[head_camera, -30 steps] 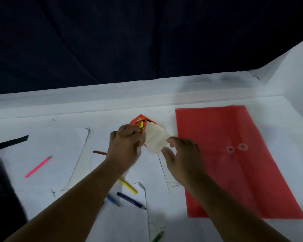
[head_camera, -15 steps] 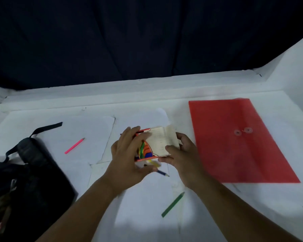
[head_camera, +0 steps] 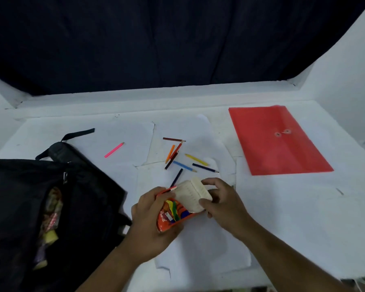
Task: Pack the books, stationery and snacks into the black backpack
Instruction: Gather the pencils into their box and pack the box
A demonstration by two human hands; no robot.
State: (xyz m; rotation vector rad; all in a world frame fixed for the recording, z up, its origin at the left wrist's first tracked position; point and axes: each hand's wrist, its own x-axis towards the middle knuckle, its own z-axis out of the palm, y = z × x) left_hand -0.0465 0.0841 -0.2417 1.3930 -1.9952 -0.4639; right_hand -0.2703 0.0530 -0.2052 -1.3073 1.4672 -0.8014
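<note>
I see my left hand curled round the orange pencil box, fingers wrapped over its top edge and thumb under its lower end, holding it above the counter. My right hand pinches the box's pale opened flap between thumb and bent fingers, folding it back from the box mouth. Inside the box I can make out coloured pencils, though not how many.

Beyond the hands, loose pencils lie scattered on white paper sheets: a brown one, an orange one, a yellow one, a light blue one, a dark blue one and another dark one just behind the box. A pink pencil lies apart to the left.

The black backpack sits at the left of the counter, open, with snack packets showing in its mouth. A red envelope folder lies flat, well to the right.
</note>
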